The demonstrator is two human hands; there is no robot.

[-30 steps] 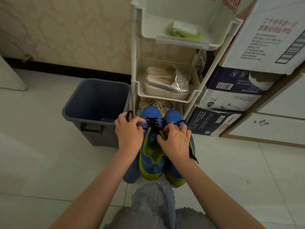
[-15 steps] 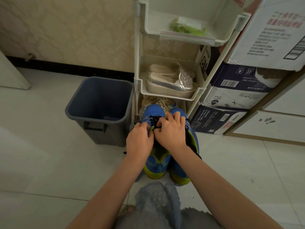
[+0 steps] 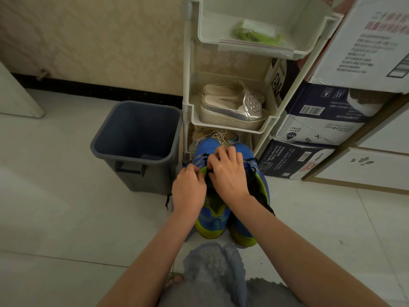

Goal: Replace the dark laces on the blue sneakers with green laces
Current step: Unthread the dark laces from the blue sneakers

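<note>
Two blue sneakers with yellow-green soles stand side by side on the floor, the left sneaker and the right sneaker. My left hand pinches the dark lace at the left sneaker's tongue. My right hand lies over the same shoe's eyelets, fingers curled on the lace. A loose dark lace end hangs left of my left wrist. The green laces lie in a clear bag on the top shelf.
A grey bin stands left of the shoes. The white plastic shoe rack holds silver platform shoes. Cardboard boxes are stacked at the right. Tiled floor lies all around.
My left hand has come in from the left to the tongue. My right hand has moved up over the toe-side eyelets. The camera has tilted slightly.
</note>
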